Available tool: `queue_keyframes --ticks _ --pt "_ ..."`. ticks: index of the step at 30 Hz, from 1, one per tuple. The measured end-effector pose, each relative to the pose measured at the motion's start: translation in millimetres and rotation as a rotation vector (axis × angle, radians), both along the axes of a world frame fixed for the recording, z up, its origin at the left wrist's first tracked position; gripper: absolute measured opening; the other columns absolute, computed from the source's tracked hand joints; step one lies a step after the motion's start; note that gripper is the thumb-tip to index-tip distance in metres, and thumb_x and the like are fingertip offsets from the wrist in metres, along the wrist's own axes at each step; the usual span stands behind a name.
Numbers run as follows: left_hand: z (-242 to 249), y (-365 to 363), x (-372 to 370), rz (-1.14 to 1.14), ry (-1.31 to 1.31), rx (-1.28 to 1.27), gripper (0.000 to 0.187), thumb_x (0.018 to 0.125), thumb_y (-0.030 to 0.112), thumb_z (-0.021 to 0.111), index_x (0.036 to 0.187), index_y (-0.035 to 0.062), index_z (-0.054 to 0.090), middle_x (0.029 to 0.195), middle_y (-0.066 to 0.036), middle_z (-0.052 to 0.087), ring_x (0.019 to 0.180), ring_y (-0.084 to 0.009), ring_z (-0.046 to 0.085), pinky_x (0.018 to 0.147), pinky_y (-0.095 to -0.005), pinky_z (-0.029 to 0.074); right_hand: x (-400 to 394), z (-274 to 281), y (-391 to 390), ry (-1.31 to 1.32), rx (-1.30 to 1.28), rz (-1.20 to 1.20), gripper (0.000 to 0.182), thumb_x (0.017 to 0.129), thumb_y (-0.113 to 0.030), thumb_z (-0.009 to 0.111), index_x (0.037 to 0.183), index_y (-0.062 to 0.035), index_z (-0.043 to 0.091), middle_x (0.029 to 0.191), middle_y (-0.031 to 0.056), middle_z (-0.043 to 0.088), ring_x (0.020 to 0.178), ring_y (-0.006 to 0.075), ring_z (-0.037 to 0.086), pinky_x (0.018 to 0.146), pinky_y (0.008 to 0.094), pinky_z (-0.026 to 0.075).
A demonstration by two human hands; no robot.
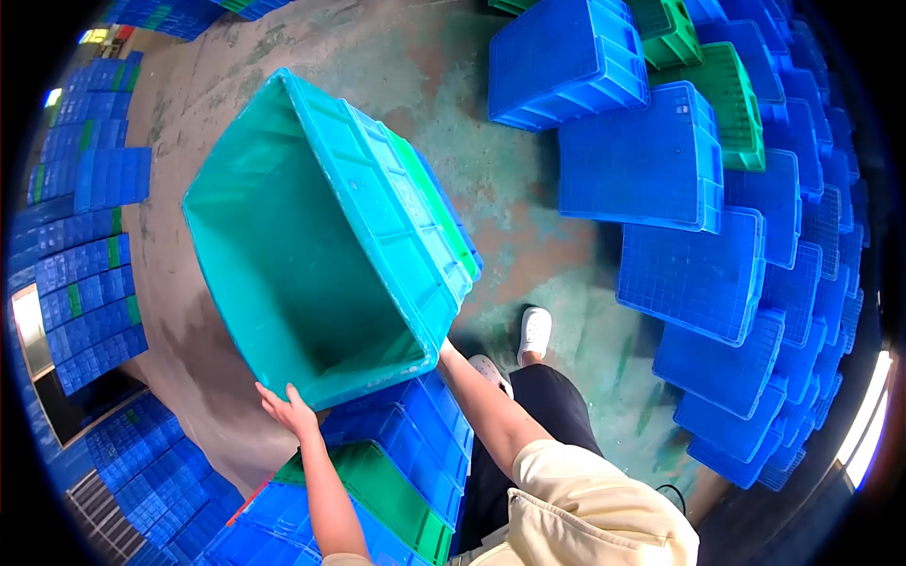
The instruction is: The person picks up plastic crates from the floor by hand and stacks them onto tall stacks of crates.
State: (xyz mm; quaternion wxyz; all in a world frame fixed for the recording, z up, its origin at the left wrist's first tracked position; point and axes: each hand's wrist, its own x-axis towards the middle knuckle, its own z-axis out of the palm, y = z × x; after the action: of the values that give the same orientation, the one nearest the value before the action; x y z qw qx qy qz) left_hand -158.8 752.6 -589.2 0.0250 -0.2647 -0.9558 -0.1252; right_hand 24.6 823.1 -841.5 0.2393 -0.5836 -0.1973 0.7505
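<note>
Stained floor (377,42); left hand (291,412) touching teal crate (283,245), right hand (447,354) mostly hidden; can't tell either grip.

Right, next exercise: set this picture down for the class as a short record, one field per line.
Main object: teal crate, tilted, open side showing
Left: left hand, against the crate's lower edge
Right: right hand, mostly hidden behind the crate's corner
Below: blue crates and a green crate; contact unclear
Picture's right: many blue crates, a few green ones
Floor: worn, patchy floor
Clothing: cream top, dark trousers, white shoes
</note>
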Motion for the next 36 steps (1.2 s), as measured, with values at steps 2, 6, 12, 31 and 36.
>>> queue_keyframes --ticks 2,6,12,31,36 --pt "0 0 4 -0.016 -0.003 0.032 0.059 0.081 0.019 0.048 0.132 0.0039 0.023 0.125 -0.022 0.031 0.111 -0.0353 0.038 0.091 -0.04 0.032 0 -8 -6 -0.03 -0.041 0.033 0.047 0.073 -0.03 0.057 0.108 -0.0003 0.049 0.101 0.0193 0.057 0.095 0.0295 0.055 0.081 0.0358 0.043" --pt "-3 1 -2 -0.04 -0.011 0.076 0.056 0.082 0.018 0.046 0.132 0.0037 0.023 0.126 -0.022 0.03 0.111 -0.0349 0.038 0.091 -0.0388 0.032 6 -16 -27 -0.054 -0.072 0.07 0.047 0.073 -0.03 0.057 0.108 -0.0003 0.049 0.101 0.0194 0.057 0.095 0.0294 0.055 0.082 0.0358 0.043" --pt "5 -6 2 -0.036 -0.058 0.035 0.057 0.082 0.018 0.046 0.132 0.0036 0.022 0.126 -0.022 0.03 0.11 -0.0349 0.039 0.09 -0.0385 0.032 25 1 -62 -0.092 -0.127 0.114 0.047 0.073 -0.031 0.057 0.108 -0.0003 0.049 0.102 0.0194 0.057 0.095 0.0294 0.055 0.082 0.0358 0.043" --pt "16 -2 16 0.047 -0.072 -0.062 0.069 0.076 0.018 0.051 0.135 0.008 0.015 0.122 -0.021 0.032 0.108 -0.0342 0.039 0.091 -0.039 0.031 -4 3 -52 -0.075 -0.165 0.13 0.049 0.073 -0.032 0.056 0.11 -0.0004 0.048 0.103 0.0195 0.056 0.096 0.0294 0.055 0.083 0.0357 0.043" --pt "10 3 1 0.044 -0.061 -0.102 0.069 0.077 0.02 0.049 0.135 0.0073 0.015 0.119 -0.021 0.035 0.105 -0.0341 0.04 0.088 -0.039 0.033 -10 -2 -42 -0.085 -0.147 0.115 0.049 0.073 -0.033 0.056 0.11 -0.0005 0.048 0.104 0.0195 0.056 0.096 0.0293 0.055 0.083 0.0357 0.042"
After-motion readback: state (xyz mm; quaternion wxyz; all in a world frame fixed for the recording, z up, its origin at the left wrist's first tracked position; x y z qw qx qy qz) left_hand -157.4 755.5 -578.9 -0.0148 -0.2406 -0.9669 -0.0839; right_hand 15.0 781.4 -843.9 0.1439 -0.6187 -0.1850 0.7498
